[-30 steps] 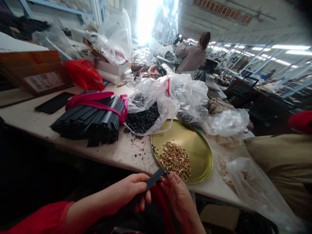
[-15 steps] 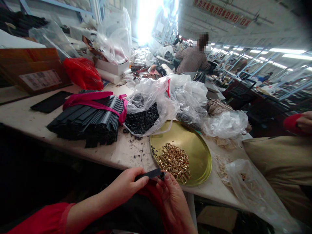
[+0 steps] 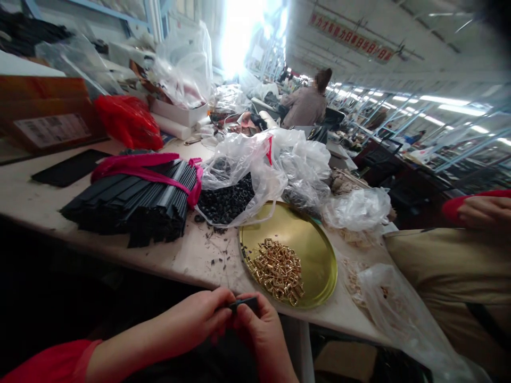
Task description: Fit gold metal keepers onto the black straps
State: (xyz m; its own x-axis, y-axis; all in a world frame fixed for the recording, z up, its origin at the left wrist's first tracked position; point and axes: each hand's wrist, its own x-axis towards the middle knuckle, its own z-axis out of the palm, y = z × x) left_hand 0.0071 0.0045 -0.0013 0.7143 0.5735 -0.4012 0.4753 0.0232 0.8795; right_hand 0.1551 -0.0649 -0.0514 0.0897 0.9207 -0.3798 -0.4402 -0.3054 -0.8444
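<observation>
Just beyond the grip, gold buckles (image 3: 279,268) lie piled; left hand (image 3: 215,315) and right hand (image 3: 261,322) pinch a black strap (image 3: 246,304), which could slip if either pinch slackens.

The pale table (image 3: 195,258) bears a round gold tray (image 3: 315,255) near its front edge. Left of the tray, black scraps (image 3: 219,259) lie scattered; farther left of it sits a bundle (image 3: 139,199), then, well apart, a black sheet (image 3: 67,168), a red bag (image 3: 130,122) and a box (image 3: 43,119). Behind the tray slumps a clear bag (image 3: 265,183), overlapping its rim. Right of it rest pale bits (image 3: 353,277) and a limp bag (image 3: 387,292).
</observation>
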